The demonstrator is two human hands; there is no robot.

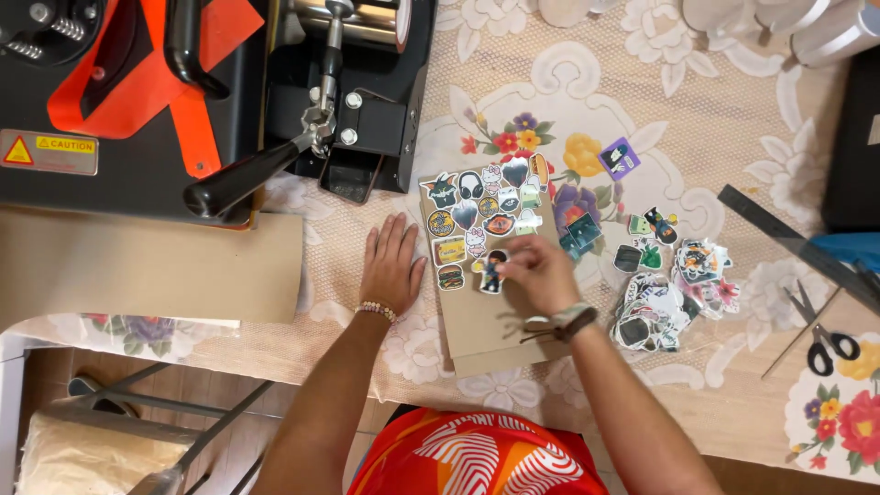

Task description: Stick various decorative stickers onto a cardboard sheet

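The right hand (543, 272) has its fingers bunched together, tips pinching a small figure sticker (492, 273) at the lower edge of the sticker group on a brown card (486, 330). The sticker lies on the card, just right of a burger sticker (450, 277). A band and a cord sit on the right wrist.

The left hand (392, 266) lies flat, palm down, fingers straight and slightly apart, holding nothing; it rests on the tablecloth (587, 82) just beside the card's left edge, a bead bracelet (377, 312) on its wrist.

The card carries rows of stickers over its upper half, among them a headphone sticker (470, 185) and a dark heart (514, 170); its lower half is bare.

Right of the card, a loose pile of stickers (653, 312) lies on the floral cloth, with a few single ones above it. Farther right are a dark ruler (797, 246) and scissors (822, 335).

Upper left stands a black and orange press (137, 101) with a black handle (240, 179), and a brown board (147, 266) lies below it
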